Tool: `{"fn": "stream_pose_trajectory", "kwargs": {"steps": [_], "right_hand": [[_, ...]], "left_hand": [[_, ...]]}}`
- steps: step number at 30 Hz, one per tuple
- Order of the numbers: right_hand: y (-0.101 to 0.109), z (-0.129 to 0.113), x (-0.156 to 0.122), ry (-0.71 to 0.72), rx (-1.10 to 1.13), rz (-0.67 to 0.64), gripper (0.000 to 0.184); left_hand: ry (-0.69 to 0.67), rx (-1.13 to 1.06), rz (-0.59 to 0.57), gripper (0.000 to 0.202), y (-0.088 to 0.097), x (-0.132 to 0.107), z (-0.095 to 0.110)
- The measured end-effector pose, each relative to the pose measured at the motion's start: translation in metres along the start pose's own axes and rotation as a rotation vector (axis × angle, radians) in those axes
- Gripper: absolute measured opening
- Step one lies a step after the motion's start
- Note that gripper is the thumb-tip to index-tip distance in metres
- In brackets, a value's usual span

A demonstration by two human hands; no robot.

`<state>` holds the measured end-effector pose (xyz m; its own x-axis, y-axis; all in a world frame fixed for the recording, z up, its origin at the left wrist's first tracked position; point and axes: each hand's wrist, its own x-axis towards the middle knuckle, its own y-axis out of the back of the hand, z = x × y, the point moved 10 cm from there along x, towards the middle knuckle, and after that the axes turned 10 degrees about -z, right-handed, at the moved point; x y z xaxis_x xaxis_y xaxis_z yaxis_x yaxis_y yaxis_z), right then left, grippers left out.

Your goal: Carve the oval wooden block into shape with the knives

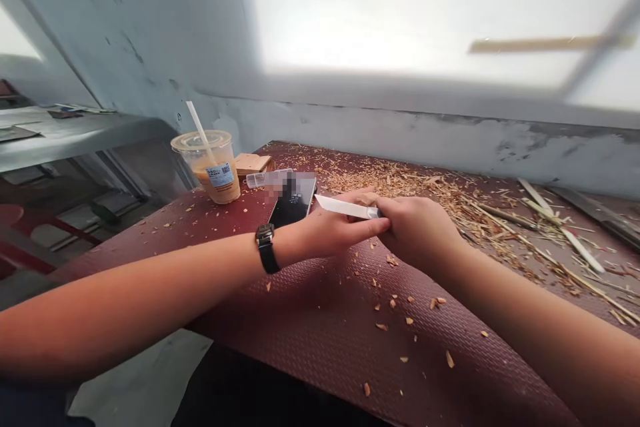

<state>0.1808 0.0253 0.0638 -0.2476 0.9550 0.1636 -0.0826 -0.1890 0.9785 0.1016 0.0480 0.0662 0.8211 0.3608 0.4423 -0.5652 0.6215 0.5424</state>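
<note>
My right hand (pixel 417 230) is closed round the handle of a knife whose pale blade (pixel 345 207) points left over the dark red table (pixel 320 320). Against it, my left hand (pixel 333 230), with a black watch (pixel 267 247) on the wrist, is closed on a small piece of wood (pixel 369 199) that shows between the two hands. The left thumb lies along the back of the blade. Most of the wood piece is hidden by the fingers.
Wood shavings (pixel 400 183) and thin wooden strips (pixel 560 230) cover the far and right part of the table. A plastic cup (pixel 213 167) with a straw, a small wooden block (pixel 253 163) and a black phone (pixel 294 203) lie at the far left. A wall stands behind.
</note>
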Motion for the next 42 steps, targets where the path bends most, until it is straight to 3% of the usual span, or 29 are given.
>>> {"fn": "stream_pose_trajectory", "kwargs": {"steps": [4, 7, 13, 17, 21, 24, 29, 32, 38, 42], "right_hand": [[0.002, 0.002, 0.009, 0.028, -0.021, -0.026, 0.031], [0.001, 0.008, 0.015, -0.014, -0.034, -0.046, 0.031], [0.001, 0.013, 0.011, -0.232, -0.031, -0.018, 0.032], [-0.007, 0.004, 0.009, -0.327, 0.021, -0.026, 0.036], [-0.014, -0.001, 0.012, -0.346, 0.086, -0.027, 0.051], [-0.015, -0.002, 0.010, -0.310, 0.107, -0.006, 0.050], [-0.014, -0.015, 0.002, -0.165, 0.106, 0.014, 0.042], [-0.009, -0.019, -0.001, -0.103, 0.091, 0.023, 0.043], [-0.010, -0.005, -0.004, -0.133, 0.004, 0.018, 0.036], [-0.008, -0.002, -0.005, -0.179, -0.015, 0.031, 0.037]], "left_hand": [[0.017, -0.018, -0.019, 0.016, 0.003, 0.005, -0.003], [0.044, -0.039, 0.039, 0.013, 0.001, 0.007, -0.012], [0.147, -0.099, 0.238, 0.042, 0.001, -0.005, -0.035], [0.238, -0.085, 0.415, 0.032, 0.011, -0.019, -0.046], [0.281, -0.108, 0.563, 0.028, 0.021, -0.026, -0.050], [0.259, -0.179, 0.494, 0.030, 0.019, -0.021, -0.046], [0.243, -0.348, 0.169, 0.037, -0.003, -0.016, -0.041], [0.248, -0.385, 0.050, 0.041, -0.012, -0.017, -0.040], [0.198, -0.355, -0.013, 0.044, -0.017, -0.015, -0.034], [0.197, -0.350, 0.087, 0.041, -0.015, -0.018, -0.037]]}}
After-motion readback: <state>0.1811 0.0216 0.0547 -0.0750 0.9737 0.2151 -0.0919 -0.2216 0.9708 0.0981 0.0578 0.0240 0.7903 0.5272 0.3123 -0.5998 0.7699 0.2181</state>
